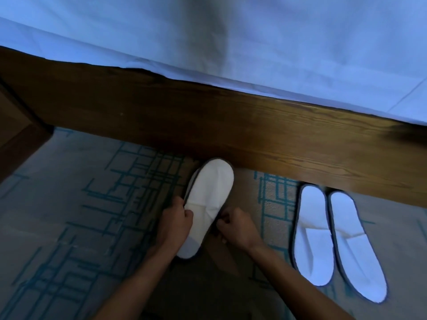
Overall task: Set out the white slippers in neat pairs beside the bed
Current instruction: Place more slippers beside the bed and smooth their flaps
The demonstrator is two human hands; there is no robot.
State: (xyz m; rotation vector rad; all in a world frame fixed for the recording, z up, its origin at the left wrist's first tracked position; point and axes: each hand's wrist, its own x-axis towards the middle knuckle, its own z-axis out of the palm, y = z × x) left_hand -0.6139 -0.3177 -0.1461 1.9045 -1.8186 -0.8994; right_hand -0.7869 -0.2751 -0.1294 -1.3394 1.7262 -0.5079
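Observation:
A white slipper (208, 199) with a dark rim lies on the carpet, its toe touching the wooden bed frame (254, 135). A second rim edge shows along its left side, so another slipper seems stacked under it. My left hand (176, 224) grips its left edge and my right hand (238, 228) pinches its right edge, both at mid-length. To the right, two white slippers (314, 234) (355, 245) lie side by side as a pair, toes toward the bed.
The bed's white sheet (254, 42) hangs over the frame along the top. A dark wooden cabinet corner (18, 135) stands at the left. The patterned grey carpet (80, 215) with teal lines spreads left of the held slipper.

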